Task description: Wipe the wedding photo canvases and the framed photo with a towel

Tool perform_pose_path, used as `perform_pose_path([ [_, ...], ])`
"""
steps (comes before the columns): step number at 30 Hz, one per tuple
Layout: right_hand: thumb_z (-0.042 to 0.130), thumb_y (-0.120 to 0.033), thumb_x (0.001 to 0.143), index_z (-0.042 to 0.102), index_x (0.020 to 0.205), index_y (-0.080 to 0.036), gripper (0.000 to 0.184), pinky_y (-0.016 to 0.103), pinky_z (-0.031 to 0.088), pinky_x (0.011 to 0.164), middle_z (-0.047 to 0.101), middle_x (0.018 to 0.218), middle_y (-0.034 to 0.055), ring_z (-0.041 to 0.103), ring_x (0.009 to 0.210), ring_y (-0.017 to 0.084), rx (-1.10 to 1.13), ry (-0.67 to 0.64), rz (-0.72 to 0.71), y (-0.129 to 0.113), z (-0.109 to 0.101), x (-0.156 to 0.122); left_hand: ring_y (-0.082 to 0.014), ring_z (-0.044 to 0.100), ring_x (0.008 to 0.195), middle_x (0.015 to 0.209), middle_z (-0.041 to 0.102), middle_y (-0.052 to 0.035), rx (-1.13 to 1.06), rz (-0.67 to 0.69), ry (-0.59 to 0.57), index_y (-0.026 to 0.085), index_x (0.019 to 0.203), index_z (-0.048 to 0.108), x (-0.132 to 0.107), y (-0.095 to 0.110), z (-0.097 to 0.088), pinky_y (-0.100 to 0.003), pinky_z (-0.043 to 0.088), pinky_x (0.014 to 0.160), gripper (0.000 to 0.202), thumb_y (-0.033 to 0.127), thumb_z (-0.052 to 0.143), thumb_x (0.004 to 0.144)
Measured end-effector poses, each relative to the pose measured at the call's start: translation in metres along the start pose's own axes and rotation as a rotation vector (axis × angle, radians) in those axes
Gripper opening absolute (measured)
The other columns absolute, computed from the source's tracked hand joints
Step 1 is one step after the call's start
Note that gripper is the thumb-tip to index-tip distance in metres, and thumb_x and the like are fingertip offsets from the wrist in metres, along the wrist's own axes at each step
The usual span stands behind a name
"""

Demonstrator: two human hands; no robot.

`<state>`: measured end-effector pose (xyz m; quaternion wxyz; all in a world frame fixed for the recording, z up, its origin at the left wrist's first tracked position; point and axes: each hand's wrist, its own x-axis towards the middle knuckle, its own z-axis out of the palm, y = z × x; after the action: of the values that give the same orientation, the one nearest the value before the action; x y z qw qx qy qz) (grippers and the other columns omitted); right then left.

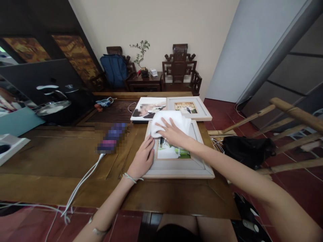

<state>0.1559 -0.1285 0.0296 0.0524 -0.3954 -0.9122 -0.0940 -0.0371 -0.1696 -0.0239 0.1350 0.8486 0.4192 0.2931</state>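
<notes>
A light wooden picture frame point(174, 169) lies flat on the table near its right end, with a photo point(168, 153) showing in its centre. My right hand point(173, 131) is spread over a folded white cloth point(161, 117), which covers the upper part of this frame. The fingers are apart and press on the cloth from above. Along the frame's left edge rests my left hand point(142, 156), its fingers stretched out and touching the border. A second framed photo point(186, 108) and a white photo panel point(148, 101) lie behind, partly overlapped by the cloth.
A phone point(112, 138) with a white charging cable point(83, 181) lies left on the wooden table point(63, 168). A glass-lidded pot point(54, 109) stands farther left. Bamboo chair rails point(292, 134) and a black bag point(247, 151) are on the right.
</notes>
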Motion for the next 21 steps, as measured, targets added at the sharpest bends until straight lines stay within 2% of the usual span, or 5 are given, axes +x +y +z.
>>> perform_pose_path([
  [3, 0.04, -0.007, 0.084, 0.053, 0.117, -0.014, 0.036, 0.047, 0.024, 0.105, 0.04, 0.14, 0.0121, 0.027, 0.132, 0.026, 0.008, 0.029, -0.101, 0.005, 0.003, 0.023, -0.0248, 0.029, 0.134, 0.136, 0.045, -0.0142, 0.011, -0.002, 0.0, 0.013, 0.129, 0.047, 0.0, 0.0, 0.0, -0.047, 0.027, 0.109, 0.042, 0.023, 0.036, 0.089],
  [6, 0.04, -0.011, 0.086, 0.054, 0.114, -0.012, 0.032, 0.04, 0.029, 0.103, 0.048, 0.132, 0.0158, 0.044, 0.121, 0.023, 0.023, 0.022, -0.043, 0.01, 0.0, 0.021, -0.0236, 0.025, 0.136, 0.139, 0.042, -0.0137, 0.0, 0.008, -0.007, 0.012, 0.129, 0.046, 0.0, 0.001, -0.001, -0.046, 0.026, 0.11, 0.042, 0.022, 0.035, 0.09],
  [12, 0.036, -0.021, 0.089, 0.059, 0.112, -0.018, 0.033, 0.04, 0.047, 0.073, 0.065, 0.103, 0.0133, 0.055, 0.102, 0.03, 0.079, -0.117, 0.219, 0.05, -0.026, -0.044, -0.0228, 0.025, 0.136, 0.139, 0.042, -0.0109, -0.045, 0.002, 0.004, 0.015, 0.131, 0.045, 0.001, 0.001, -0.002, -0.046, 0.026, 0.11, 0.043, 0.022, 0.036, 0.09],
  [15, 0.035, -0.023, 0.089, 0.062, 0.108, -0.018, 0.033, 0.041, 0.046, 0.075, 0.067, 0.088, 0.0111, 0.058, 0.095, 0.029, 0.113, -0.17, 0.262, 0.059, -0.042, -0.074, -0.0223, 0.026, 0.135, 0.139, 0.043, -0.0109, -0.05, -0.011, 0.026, 0.015, 0.131, 0.045, 0.0, 0.001, -0.001, -0.045, 0.026, 0.11, 0.043, 0.021, 0.036, 0.09],
  [21, 0.036, -0.022, 0.089, 0.064, 0.095, -0.019, 0.028, 0.045, 0.044, 0.084, 0.067, 0.092, 0.01, 0.06, 0.093, 0.028, 0.232, -0.227, 0.23, -0.013, -0.069, -0.125, -0.0219, 0.027, 0.135, 0.139, 0.042, -0.0126, -0.016, -0.02, 0.026, 0.012, 0.132, 0.043, 0.0, 0.002, 0.0, -0.045, 0.026, 0.111, 0.043, 0.021, 0.034, 0.091],
])
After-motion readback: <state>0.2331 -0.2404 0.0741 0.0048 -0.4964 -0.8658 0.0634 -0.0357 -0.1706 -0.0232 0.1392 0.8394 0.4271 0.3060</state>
